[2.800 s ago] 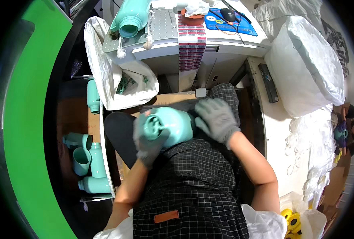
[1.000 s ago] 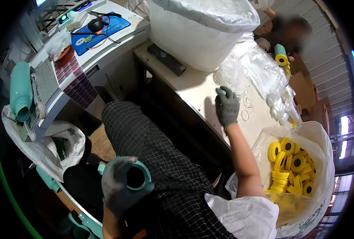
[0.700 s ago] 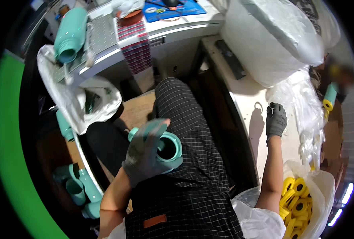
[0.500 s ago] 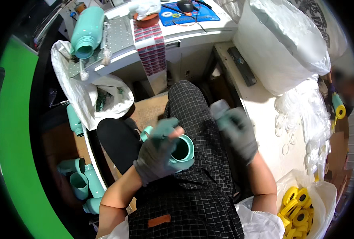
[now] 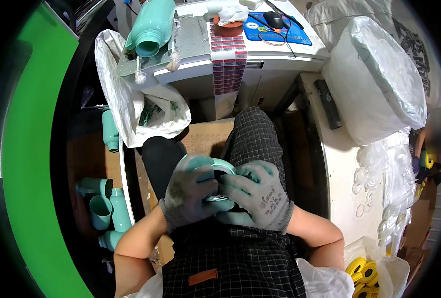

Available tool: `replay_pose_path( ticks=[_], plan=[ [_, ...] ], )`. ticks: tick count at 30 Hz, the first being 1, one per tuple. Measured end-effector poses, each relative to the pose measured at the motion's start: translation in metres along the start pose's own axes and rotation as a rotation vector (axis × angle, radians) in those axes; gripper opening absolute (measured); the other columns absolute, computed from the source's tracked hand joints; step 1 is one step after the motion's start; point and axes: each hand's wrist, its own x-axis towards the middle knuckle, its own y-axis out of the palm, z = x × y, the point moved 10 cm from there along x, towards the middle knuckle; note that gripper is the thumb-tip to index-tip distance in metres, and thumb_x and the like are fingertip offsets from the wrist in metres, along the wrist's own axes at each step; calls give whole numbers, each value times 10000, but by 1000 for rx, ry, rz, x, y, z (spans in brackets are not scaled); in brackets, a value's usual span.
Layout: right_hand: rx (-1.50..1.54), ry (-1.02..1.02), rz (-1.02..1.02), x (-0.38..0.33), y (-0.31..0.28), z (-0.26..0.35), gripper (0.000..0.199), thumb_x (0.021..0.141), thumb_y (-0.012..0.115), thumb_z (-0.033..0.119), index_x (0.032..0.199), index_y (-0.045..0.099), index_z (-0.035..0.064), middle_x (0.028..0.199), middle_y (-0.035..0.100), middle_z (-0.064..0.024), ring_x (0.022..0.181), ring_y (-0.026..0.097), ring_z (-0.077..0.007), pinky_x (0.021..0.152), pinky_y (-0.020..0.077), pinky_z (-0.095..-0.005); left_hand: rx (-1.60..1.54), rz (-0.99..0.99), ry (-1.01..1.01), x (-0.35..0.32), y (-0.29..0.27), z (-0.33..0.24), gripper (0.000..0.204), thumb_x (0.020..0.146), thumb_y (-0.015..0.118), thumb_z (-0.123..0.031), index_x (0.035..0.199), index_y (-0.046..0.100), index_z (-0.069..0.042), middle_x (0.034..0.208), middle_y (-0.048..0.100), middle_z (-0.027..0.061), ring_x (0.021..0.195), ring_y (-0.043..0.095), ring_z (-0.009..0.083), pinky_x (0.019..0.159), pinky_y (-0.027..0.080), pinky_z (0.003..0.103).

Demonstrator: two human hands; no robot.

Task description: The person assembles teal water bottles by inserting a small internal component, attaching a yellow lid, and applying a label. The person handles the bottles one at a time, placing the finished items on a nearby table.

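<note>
Over my lap I have a teal wide-mouthed bottle (image 5: 224,165), its round opening facing up toward me. My left hand (image 5: 188,191), in a grey glove with teal-stained fingers, is wrapped round its left side. From the right, my right hand (image 5: 260,196), gloved alike, closes on the bottle with its fingers bent across the mouth and its thumb low at the side. A pale ring edge shows at the near side of the opening. The fingers cover most of the mouth, so whether anything small is between them is hidden.
Several teal bottles (image 5: 120,211) lie in a box at left, beside a white sack (image 5: 126,116). Ahead is a desk with another teal bottle (image 5: 153,30), a label strip (image 5: 229,74) and a mouse (image 5: 273,20). Clear rings (image 5: 360,208) and a bag of yellow lids (image 5: 363,273) are at right.
My right hand has come left from beside my right thigh to the bottle and closed on it. My left hand has kept hold of the bottle. The whole view has shifted.
</note>
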Motion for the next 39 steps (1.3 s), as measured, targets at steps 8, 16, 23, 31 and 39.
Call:
replay_pose_path(
  ticks=[8, 16, 23, 31, 39],
  plan=[
    [36, 30, -55, 1, 20, 3, 391, 742, 796, 313, 1003, 645, 64, 1080, 592, -109, 894, 561, -269, 752, 423, -434, 249, 52, -119, 8, -12, -4, 384, 776, 788, -248, 1115, 743, -74, 983, 695, 87, 998, 664, 337, 954, 507, 588],
    [-82, -54, -102, -3, 21, 10, 363, 743, 833, 348, 956, 664, 107, 1047, 619, -82, 856, 591, -255, 714, 471, -411, 543, 214, -94, 45, -11, -13, 78, 773, 725, -184, 785, 738, -108, 963, 637, 71, 987, 622, 286, 930, 502, 436],
    [18, -22, -134, -11, 13, 6, 375, 698, 898, 375, 867, 670, 129, 934, 616, -41, 793, 596, -224, 650, 439, -399, 232, 718, -117, 41, 29, -6, 163, 847, 718, -199, 949, 761, -80, 1083, 689, 131, 1023, 706, 289, 853, 573, 437],
    [4, 55, -273, -23, 6, -3, 380, 656, 913, 385, 799, 658, 143, 832, 600, -32, 715, 580, -238, 624, 413, -380, 206, 451, -78, 55, 32, -6, 320, 890, 703, -190, 1176, 678, -48, 931, 713, 122, 814, 743, 310, 733, 602, 345],
    [419, 728, -300, -168, -11, -68, 757, 811, 845, 269, 1399, 457, -11, 1060, 683, -150, 962, 679, -222, 817, 587, -390, -136, -3, -170, -8, 76, -20, 605, 846, 818, -321, 1345, 610, -46, 1322, 596, 211, 1211, 569, 368, 1034, 451, 535]
  ],
)
